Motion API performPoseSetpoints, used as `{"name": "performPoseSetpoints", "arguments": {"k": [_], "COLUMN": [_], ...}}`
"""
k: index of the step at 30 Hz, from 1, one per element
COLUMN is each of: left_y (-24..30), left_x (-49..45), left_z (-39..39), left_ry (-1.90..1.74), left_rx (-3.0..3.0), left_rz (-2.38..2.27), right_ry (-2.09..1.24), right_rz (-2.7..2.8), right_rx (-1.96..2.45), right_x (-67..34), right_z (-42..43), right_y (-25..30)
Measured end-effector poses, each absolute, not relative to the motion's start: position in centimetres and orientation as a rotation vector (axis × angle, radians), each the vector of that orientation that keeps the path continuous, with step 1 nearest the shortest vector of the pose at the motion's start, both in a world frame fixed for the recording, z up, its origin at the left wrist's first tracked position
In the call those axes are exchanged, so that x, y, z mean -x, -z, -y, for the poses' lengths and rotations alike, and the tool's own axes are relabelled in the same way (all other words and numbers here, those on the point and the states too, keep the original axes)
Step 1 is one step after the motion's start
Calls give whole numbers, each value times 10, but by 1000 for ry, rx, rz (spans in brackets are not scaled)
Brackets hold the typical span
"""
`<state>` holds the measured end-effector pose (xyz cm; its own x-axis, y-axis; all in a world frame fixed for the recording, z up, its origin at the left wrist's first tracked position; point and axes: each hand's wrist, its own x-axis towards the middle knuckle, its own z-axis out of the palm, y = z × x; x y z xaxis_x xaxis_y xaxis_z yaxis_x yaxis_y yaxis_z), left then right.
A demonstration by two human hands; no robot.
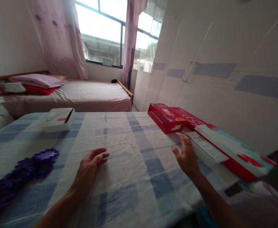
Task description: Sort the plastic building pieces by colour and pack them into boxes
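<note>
My left hand (92,164) hovers over or rests on the striped tablecloth (124,152); I cannot tell whether it touches. Its fingers are slightly curled and apart, with nothing in them. To its left lies a bunched purple strip with a ruffled, gear-like edge (31,167), cut off by the frame's lower left. On the other side, my right hand (185,155) is raised with thumb and fingers apart, holding nothing. Closest to it are a white box (206,147) on its right and a red printed box (166,118) just beyond its fingertips.
A white carton (59,119) stands at the table's far left. Along the right edge, a white, red and teal package (238,155) lies beside the boxes. Behind the table are a bed (98,95) and a curtained window; white wardrobe doors (200,91) rise on the right.
</note>
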<state>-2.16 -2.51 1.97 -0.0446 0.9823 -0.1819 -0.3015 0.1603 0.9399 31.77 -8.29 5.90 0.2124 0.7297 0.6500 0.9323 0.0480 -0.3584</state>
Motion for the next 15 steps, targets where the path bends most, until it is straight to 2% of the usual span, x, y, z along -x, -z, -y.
{"name": "performPoseSetpoints", "arguments": {"k": [2,5,15], "left_y": [-20,-19,-20], "left_x": [23,23,23], "left_z": [25,25,28], "left_ry": [-1249,-1237,-1251], "left_rx": [-840,-878,-918], "left_rz": [-1131,-1155,-1151], "right_ry": [557,688,583], "right_rz": [1430,1220,970], "right_rx": [1879,2099,2435], "right_x": [-362,-406,-438], "right_z": [113,144,145], "right_y": [-51,-41,-35]}}
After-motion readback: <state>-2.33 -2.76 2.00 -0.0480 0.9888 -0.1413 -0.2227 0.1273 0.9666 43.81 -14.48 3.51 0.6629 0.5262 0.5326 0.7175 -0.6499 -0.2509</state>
